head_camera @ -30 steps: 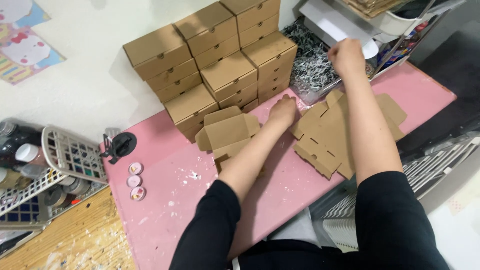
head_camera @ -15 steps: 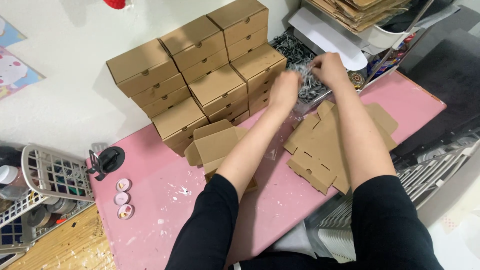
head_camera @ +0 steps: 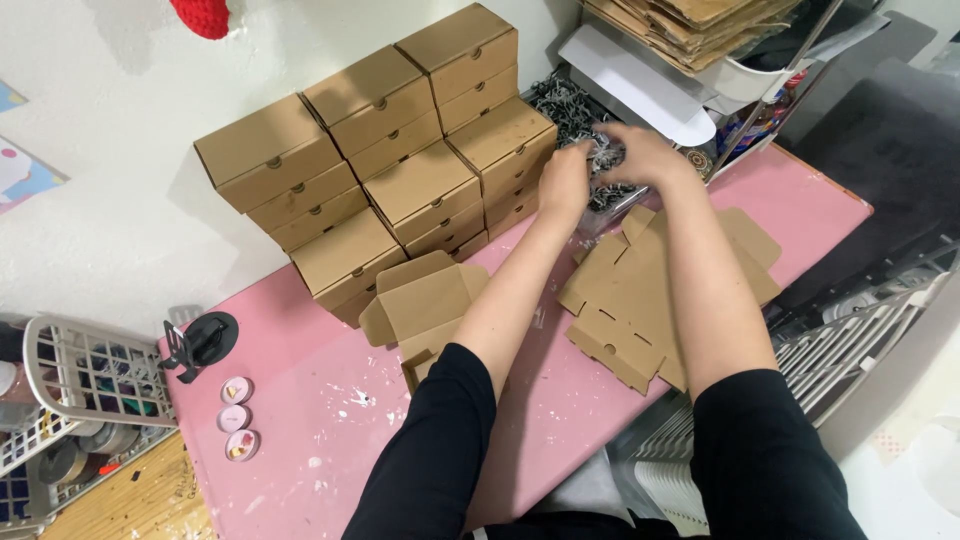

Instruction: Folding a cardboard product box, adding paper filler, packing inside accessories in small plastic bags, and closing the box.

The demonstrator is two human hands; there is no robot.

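A tangled heap of grey-and-black shredded paper filling [head_camera: 570,105] lies at the far edge of the pink desk [head_camera: 330,400], against the white wall, and both hands are in it. The left hand [head_camera: 563,185] and the right hand [head_camera: 645,155] sit close together, fingers curled down into the crinkled strands and gripping a clump between them.

Just below the right forearm lies a stack of flat, die-cut brown cardboard box blanks [head_camera: 640,300], tabs and slots showing. Under the left forearm sits a half-folded brown cardboard box [head_camera: 425,305] with its flaps open. Left of the filling stands a stepped stack of closed brown cardboard mailer boxes [head_camera: 390,170], matte and square-edged (each with a small thumb notch in the front).

The desk top is smooth pink, flecked with white paint marks. Near its left end are three small round pink tins [head_camera: 237,417], a black tape dispenser [head_camera: 200,343] and a white wire basket [head_camera: 85,385]. More cardboard is piled on a shelf [head_camera: 700,30] at upper right.
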